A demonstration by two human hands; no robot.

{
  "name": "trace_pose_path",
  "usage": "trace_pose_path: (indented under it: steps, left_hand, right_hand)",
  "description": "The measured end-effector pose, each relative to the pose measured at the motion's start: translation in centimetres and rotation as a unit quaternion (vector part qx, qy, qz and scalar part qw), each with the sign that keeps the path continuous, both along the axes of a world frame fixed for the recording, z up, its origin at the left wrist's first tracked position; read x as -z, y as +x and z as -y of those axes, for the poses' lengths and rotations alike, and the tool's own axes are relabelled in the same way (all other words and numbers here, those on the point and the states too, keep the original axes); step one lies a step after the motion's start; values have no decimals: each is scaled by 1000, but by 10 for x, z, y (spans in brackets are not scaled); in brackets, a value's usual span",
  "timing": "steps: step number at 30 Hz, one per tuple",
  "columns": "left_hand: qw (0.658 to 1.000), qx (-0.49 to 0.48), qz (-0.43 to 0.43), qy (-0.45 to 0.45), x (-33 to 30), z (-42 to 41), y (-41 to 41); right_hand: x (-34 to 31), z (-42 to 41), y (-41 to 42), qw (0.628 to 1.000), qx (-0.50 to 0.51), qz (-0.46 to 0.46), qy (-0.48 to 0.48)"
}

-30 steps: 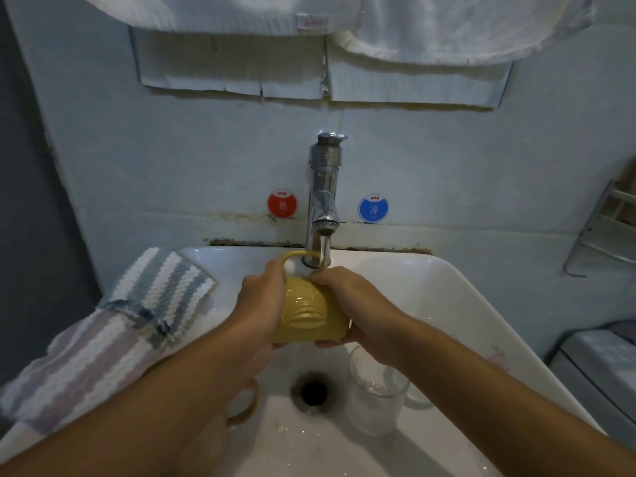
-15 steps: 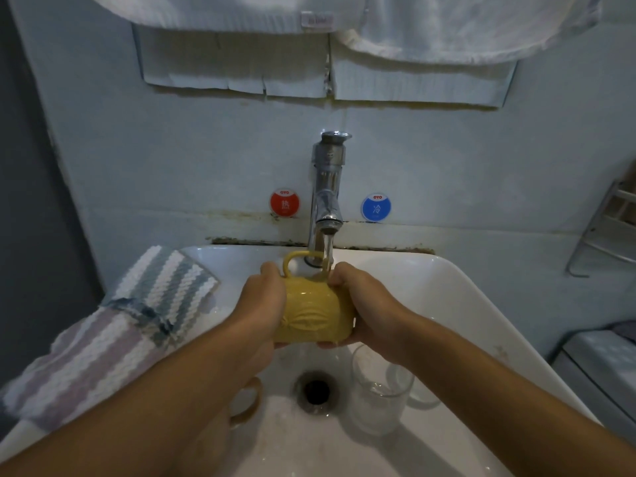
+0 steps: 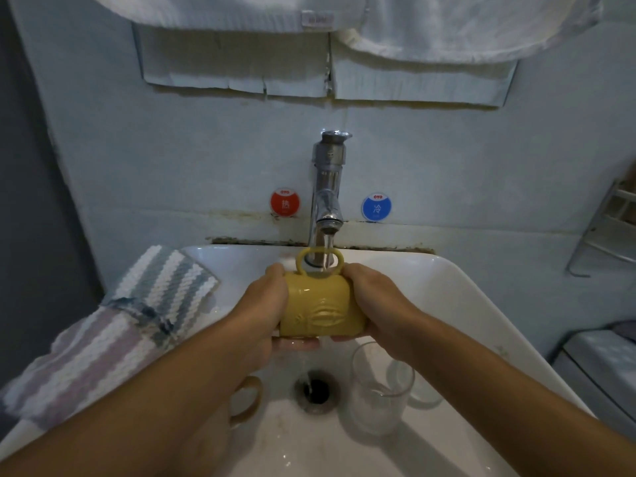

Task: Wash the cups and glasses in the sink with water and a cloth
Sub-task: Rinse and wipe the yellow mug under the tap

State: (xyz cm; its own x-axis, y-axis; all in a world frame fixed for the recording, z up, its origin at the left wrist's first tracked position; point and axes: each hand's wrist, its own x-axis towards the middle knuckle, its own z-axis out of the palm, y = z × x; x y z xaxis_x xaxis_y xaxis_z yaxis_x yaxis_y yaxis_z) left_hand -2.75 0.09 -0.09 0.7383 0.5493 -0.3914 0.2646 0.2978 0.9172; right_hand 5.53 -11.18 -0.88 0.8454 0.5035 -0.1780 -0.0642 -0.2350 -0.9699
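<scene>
Both hands grip the yellow cup (image 3: pixel 321 309) over the white sink (image 3: pixel 457 304): the left hand (image 3: pixel 265 304) wraps one end, the right hand (image 3: pixel 373 306) the other. The cup lies on its side, handle up, under water running from the chrome tap (image 3: pixel 327 191). Below, near the drain (image 3: pixel 316 390), a clear glass (image 3: pixel 378 390) stands, and a brown cup handle (image 3: pixel 246 401) shows from under the left forearm. A striped cloth (image 3: pixel 113 325) lies over the left rim.

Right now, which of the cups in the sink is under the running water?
The yellow cup, held sideways by the left hand and right hand under the tap. The clear glass and tan mug sit untouched on the basin floor.
</scene>
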Motion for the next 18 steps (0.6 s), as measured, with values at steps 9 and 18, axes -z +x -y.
trace_pose_path:
  steps: [9,18]
  left_hand:
    - [1000,-11,-2,-7,0,-3,1]
    - [999,-29,-23,-13,0,0,0]
  right_hand:
    - [0,2,1,998,-48,-32,40]
    - [6,-2,1,999,-47,18,5]
